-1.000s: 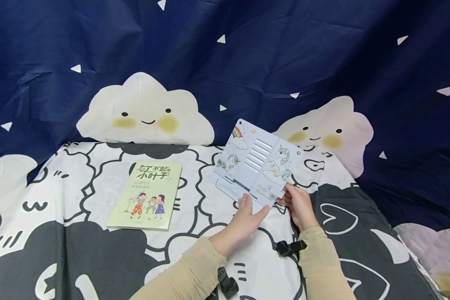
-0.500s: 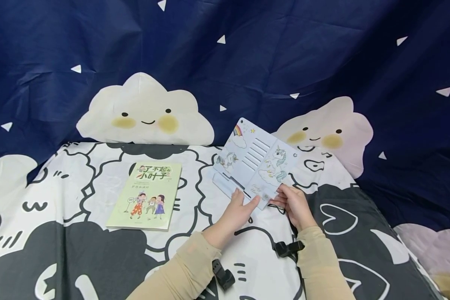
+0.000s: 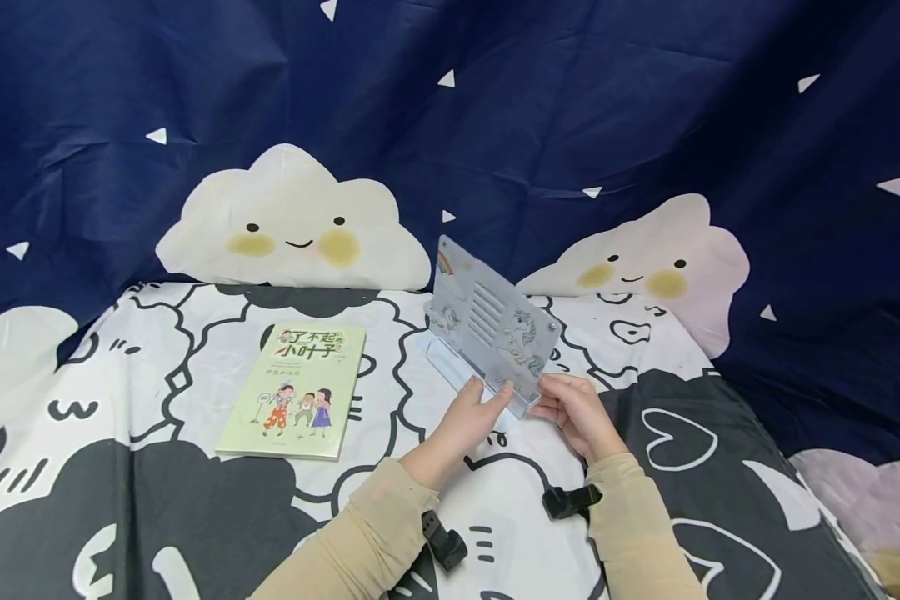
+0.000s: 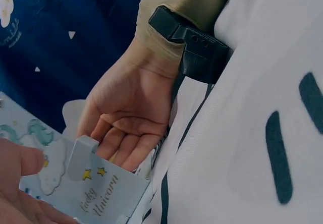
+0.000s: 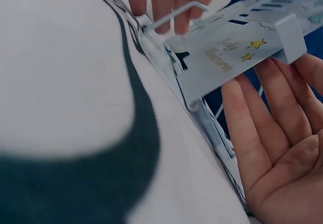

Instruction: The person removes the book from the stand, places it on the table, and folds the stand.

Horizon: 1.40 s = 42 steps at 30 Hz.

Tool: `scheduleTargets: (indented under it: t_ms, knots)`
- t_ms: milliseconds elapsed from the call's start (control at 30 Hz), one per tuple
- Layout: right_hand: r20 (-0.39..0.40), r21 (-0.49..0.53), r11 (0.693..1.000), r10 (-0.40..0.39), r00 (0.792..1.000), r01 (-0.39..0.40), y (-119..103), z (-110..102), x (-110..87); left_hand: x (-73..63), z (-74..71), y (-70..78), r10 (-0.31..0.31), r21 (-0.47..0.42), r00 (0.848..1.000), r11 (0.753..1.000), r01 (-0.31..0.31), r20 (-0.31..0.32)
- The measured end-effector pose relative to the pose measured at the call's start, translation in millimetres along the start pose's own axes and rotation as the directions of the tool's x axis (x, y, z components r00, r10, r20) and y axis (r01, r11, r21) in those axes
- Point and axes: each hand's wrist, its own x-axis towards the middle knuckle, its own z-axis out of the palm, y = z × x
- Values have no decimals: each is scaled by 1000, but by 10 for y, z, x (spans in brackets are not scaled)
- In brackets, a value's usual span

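Note:
Between my hands is a light-blue book stand [image 3: 487,321] with unicorn prints and a row of slots. Its panel is tilted up from a pale lower strip [image 3: 450,360]. My left hand [image 3: 465,421] holds the stand's near lower edge, thumb side up. At the lower right corner, my right hand [image 3: 576,412] grips the panel. In the right wrist view, that hand's fingers [image 5: 247,118] reach behind the panel beside a white clip [image 5: 291,37]. Gold "Lucky Unicorn" lettering [image 4: 98,196] shows in the left wrist view.
A light-green book [image 3: 292,392] with cartoon children on its cover lies to the left. Beneath everything is a black-and-white patterned cloth [image 3: 195,367]. A dark blue curtain [image 3: 375,92] with cloud prints hangs behind.
The stand's panel has swung up from its flatter position, away from the lower strip, and its far edge has moved left. Both hands have shifted slightly left with it.

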Motion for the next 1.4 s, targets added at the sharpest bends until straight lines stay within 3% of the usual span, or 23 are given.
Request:
scheduleTargets:
  t_ms: [133, 467, 600, 700, 867, 1033, 1200, 1400]
  knots:
    - [-1, -38, 999, 11, 1000, -11, 15, 78, 2, 19, -12, -13, 4, -18, 1000, 1000, -4, 4]
    - [-2, -202, 979, 7, 1000, -8, 24, 181, 1, 61, -110, 64, 85, -49, 996, 995, -84, 29]
    - [12, -229, 973, 9, 1000, -6, 22, 219, -3, 79, -152, 73, 114, -64, 993, 992, -113, 18]
    - [17, -250, 968, 7, 1000, -3, 20, 256, -8, 79, -183, 82, 101, -78, 995, 992, -99, 20]
    - [11, -271, 963, 12, 1000, -9, 33, 323, 8, 46, -234, 84, 89, -114, 994, 990, -82, 58]
    - [33, -291, 957, 0, 999, 10, 35, 405, -8, 59, -280, 54, 132, -86, 987, 988, -125, 87]
    - [100, -323, 945, -14, 995, 46, 50, 536, -18, 71, -321, 28, 153, -48, 988, 987, -152, 29]
    - [127, -343, 938, 7, 992, 38, 54, 645, -20, 97, -419, 45, 45, -33, 996, 998, -47, -79]
